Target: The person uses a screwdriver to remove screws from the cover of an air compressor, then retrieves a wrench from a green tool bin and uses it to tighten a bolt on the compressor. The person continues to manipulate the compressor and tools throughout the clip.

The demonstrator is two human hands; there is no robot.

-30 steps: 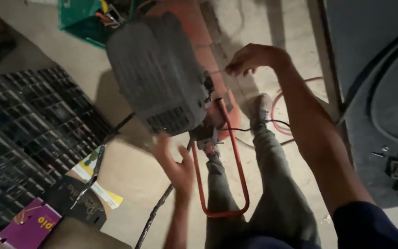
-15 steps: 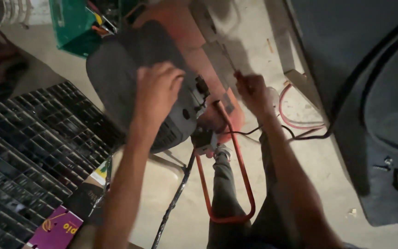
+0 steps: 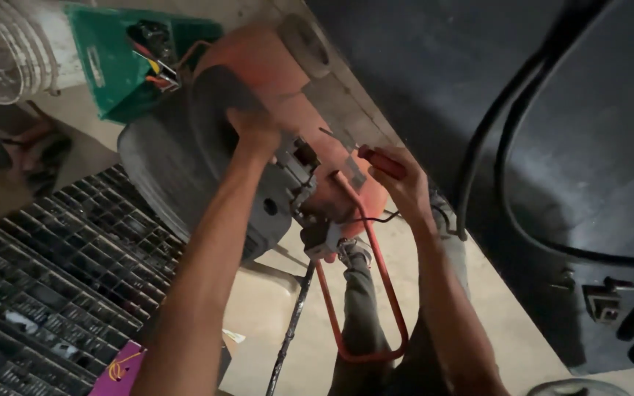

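Note:
An orange machine with a dark ribbed motor housing (image 3: 177, 169) stands on the concrete floor in front of me. My left hand (image 3: 252, 126) rests flat on top of that dark housing. My right hand (image 3: 399, 183) grips a red-handled screwdriver (image 3: 376, 160) whose metal tip points at the fittings on the machine's orange side (image 3: 310, 117). An orange tubular handle loop (image 3: 376, 308) hangs below the machine, over my grey trouser legs.
A black metal grate (image 3: 45, 286) lies at the left. A white bucket (image 3: 9, 44) and a green box (image 3: 122, 55) with wires stand at top left. A large dark body with black cables (image 3: 522, 147) fills the right. A purple box (image 3: 122, 370) lies at the bottom.
The view shifted and closed in on the machine. My left hand moved up onto the dark housing. My right hand moved to the machine's side with the screwdriver.

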